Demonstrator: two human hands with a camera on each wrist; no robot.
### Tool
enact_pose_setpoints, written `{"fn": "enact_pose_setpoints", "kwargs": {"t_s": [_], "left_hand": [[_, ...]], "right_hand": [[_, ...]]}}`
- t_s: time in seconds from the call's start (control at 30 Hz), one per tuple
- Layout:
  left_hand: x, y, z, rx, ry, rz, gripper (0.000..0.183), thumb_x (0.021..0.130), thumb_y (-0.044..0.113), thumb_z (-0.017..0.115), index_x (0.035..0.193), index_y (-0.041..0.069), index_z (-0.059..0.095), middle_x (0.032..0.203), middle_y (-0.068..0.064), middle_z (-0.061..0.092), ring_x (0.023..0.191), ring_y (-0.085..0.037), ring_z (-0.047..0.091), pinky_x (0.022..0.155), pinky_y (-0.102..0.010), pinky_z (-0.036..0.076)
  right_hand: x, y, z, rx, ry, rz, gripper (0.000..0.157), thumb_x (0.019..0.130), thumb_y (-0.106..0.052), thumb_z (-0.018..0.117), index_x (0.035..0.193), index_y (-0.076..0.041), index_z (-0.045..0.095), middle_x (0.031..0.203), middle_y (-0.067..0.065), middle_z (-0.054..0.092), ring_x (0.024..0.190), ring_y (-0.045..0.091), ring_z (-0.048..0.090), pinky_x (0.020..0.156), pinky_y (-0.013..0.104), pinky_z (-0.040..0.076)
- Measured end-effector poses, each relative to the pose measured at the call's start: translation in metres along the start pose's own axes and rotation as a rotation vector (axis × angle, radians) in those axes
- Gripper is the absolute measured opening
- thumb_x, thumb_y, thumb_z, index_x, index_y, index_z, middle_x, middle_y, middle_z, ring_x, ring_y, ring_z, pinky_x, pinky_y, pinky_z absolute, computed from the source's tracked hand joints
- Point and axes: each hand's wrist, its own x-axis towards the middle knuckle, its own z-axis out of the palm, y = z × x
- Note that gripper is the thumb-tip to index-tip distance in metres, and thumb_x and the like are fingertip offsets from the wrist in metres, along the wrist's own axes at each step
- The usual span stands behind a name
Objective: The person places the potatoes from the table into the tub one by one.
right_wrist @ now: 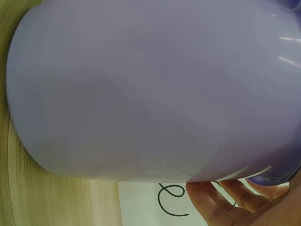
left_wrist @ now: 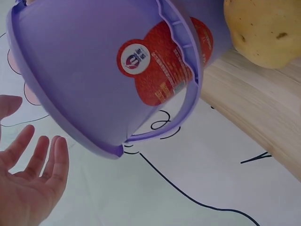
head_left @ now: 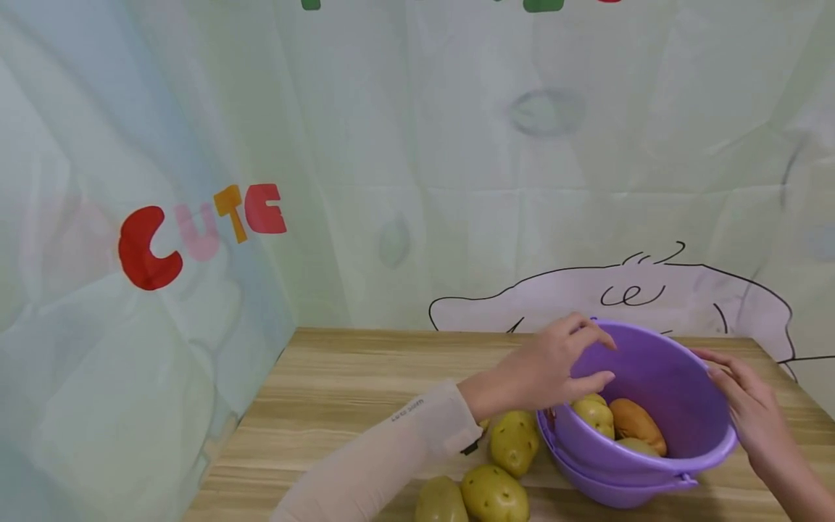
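Note:
A purple bucket [head_left: 652, 464] stands on the wooden table at the right, its mouth facing the viewer. Inside it lie yellow potatoes [head_left: 592, 415] and an orange-brown oblong item [head_left: 638, 424]. Over the bucket's left rim reaches my left hand [head_left: 554, 359], its fingers spread and nothing between them; the left wrist view shows the same hand [left_wrist: 33, 174] beside the rim. My right hand [head_left: 746, 399] holds the bucket at its right rim. In the right wrist view its fingers [right_wrist: 235, 200] lie along the outer wall, just under the rim.
Several potatoes [head_left: 493, 494] lie on the table [head_left: 326, 406] left of the bucket, partly beneath the left forearm. The bucket's handle [left_wrist: 190, 103] hangs down at its side, by a red label [left_wrist: 157, 66]. A printed cloth backdrop [head_left: 391, 145] rises behind the table.

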Motion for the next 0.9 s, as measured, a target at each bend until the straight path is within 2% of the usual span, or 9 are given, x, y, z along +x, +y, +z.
{"fn": "enact_pose_setpoints", "kwargs": {"t_s": [0.2,0.37,0.6,0.9], "left_hand": [[-0.007,-0.01,-0.006,0.025,0.052,-0.026,0.031,0.09,0.033,0.056,0.116,0.016,0.054,0.115,0.003,0.047,0.104,-0.003,0.045,0.087,-0.01,0.034],[-0.014,-0.017,-0.012,0.066,0.081,-0.063,0.031,0.09,0.033,0.057,0.115,0.016,0.054,0.114,0.003,0.048,0.096,-0.004,0.047,0.081,-0.01,0.037],[-0.026,-0.026,-0.02,0.079,0.093,-0.127,0.031,0.09,0.035,0.056,0.115,0.017,0.054,0.11,0.004,0.049,0.092,-0.003,0.047,0.075,-0.011,0.039],[-0.041,-0.04,-0.024,0.136,0.103,-0.144,0.033,0.09,0.037,0.056,0.116,0.018,0.053,0.11,0.005,0.049,0.092,-0.004,0.048,0.071,-0.01,0.04]], "right_hand": [[0.001,0.0,-0.001,-0.026,-0.002,0.006,0.033,0.099,-0.014,0.038,0.13,-0.009,0.05,0.092,-0.018,0.062,0.076,0.002,0.061,0.058,0.021,0.05],[0.001,0.0,0.0,-0.024,-0.005,0.008,0.032,0.099,-0.015,0.038,0.129,-0.01,0.051,0.091,-0.016,0.062,0.074,0.003,0.061,0.057,0.022,0.05],[0.001,0.0,0.0,-0.039,-0.008,0.004,0.032,0.099,-0.014,0.038,0.128,-0.01,0.052,0.091,-0.017,0.062,0.075,0.003,0.061,0.058,0.021,0.049],[0.0,0.002,-0.001,0.03,-0.012,0.008,0.031,0.099,-0.013,0.039,0.126,-0.01,0.053,0.091,-0.016,0.064,0.074,0.003,0.061,0.057,0.021,0.049]]}}
